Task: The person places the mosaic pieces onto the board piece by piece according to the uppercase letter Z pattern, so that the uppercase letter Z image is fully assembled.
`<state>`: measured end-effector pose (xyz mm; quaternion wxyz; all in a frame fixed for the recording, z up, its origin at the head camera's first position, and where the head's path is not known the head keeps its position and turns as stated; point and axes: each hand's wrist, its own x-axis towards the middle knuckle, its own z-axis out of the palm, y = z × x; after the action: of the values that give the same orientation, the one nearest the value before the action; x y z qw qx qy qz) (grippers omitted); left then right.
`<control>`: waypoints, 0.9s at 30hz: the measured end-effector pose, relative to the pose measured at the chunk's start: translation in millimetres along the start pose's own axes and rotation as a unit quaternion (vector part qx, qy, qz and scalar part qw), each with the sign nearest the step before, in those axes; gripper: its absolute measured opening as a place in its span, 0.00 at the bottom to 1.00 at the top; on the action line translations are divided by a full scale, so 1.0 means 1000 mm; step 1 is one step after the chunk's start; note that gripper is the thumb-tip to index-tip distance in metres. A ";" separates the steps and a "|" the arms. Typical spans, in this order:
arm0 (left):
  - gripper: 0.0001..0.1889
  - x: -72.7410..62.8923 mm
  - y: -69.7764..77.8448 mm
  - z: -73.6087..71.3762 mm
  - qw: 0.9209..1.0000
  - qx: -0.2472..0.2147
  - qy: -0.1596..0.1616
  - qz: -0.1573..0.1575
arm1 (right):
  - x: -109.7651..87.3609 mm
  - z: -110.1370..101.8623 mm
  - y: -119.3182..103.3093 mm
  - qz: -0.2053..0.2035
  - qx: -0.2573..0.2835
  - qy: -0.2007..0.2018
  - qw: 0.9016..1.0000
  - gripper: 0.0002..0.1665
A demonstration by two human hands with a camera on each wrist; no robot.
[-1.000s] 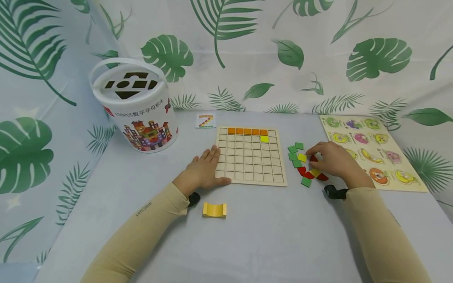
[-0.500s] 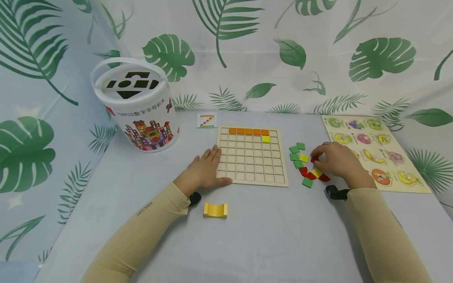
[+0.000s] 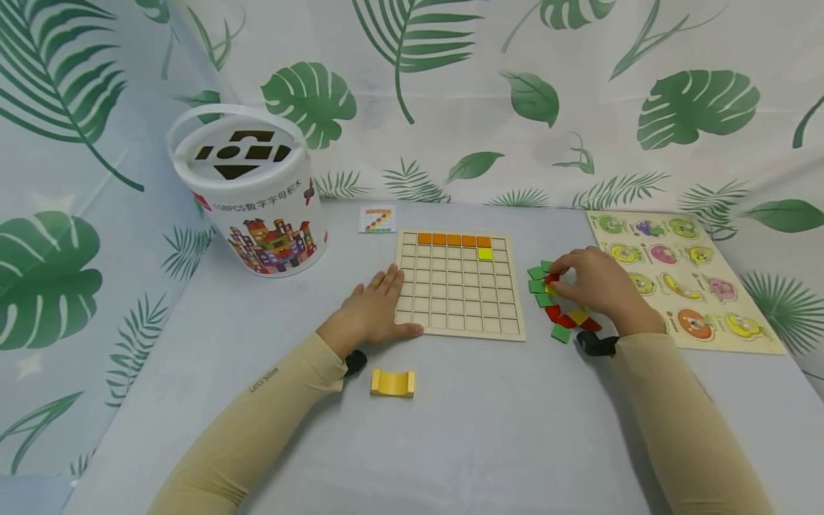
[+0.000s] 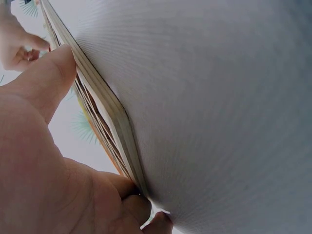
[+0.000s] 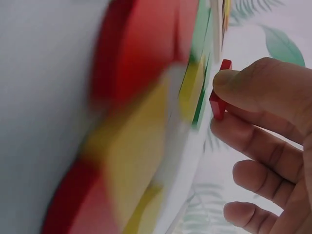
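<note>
A wooden grid board [image 3: 453,304] lies mid-table, with a row of orange tiles [image 3: 453,241] along its top and one yellow tile [image 3: 485,254] beneath the row's right end. My left hand [image 3: 368,309] rests flat at the board's left side; its thumb [image 4: 53,73] touches the board's edge in the left wrist view. Between thumb and forefinger, my right hand [image 3: 601,290] pinches a small red tile [image 5: 218,108], above the loose tiles right of the board. Those include green tiles [image 3: 537,287], red tiles [image 3: 566,322] and yellow ones, one partly covered by my fingers.
A pattern card [image 3: 378,219] lies behind the board's left corner. At the back left stands a white lidded bucket [image 3: 270,222]. A yellow arched block [image 3: 393,384] sits in front, and a fruit puzzle board [image 3: 682,265] lies at the right, partly behind my right hand.
My right hand has picked the red tile out of the loose group and carried it a little left, over the green and yellow tiles. The left hand stays on the board's edge.
</note>
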<state>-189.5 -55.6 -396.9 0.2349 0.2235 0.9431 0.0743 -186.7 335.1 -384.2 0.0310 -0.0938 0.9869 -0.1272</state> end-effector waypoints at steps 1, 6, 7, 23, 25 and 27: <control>0.60 0.000 0.000 0.000 1.000 0.000 0.001 0.000 | 0.003 0.001 -0.003 -0.004 0.003 0.002 1.000 0.15; 0.59 0.000 -0.001 0.000 1.000 -0.002 0.001 0.000 | 0.022 0.005 -0.019 -0.027 0.005 0.006 1.000 0.14; 0.60 0.000 -0.001 0.000 1.000 -0.002 0.000 0.000 | 0.026 0.006 -0.023 -0.032 0.003 0.007 0.999 0.14; 0.59 0.002 -0.003 0.003 1.000 0.002 -0.003 0.003 | 0.092 0.021 -0.078 -0.077 -0.008 -0.032 0.996 0.15; 0.59 0.001 -0.003 0.003 1.000 0.003 -0.002 0.003 | 0.097 0.022 -0.082 -0.079 -0.018 -0.036 0.996 0.15; 0.59 0.001 -0.004 0.002 1.000 0.004 -0.001 0.003 | 0.102 0.023 -0.085 -0.082 -0.025 -0.038 0.996 0.16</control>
<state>-190.9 -58.6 -400.1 0.2342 0.2272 0.9426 0.0710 -269.5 229.5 -388.1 0.0558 -0.1803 0.9769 -0.1004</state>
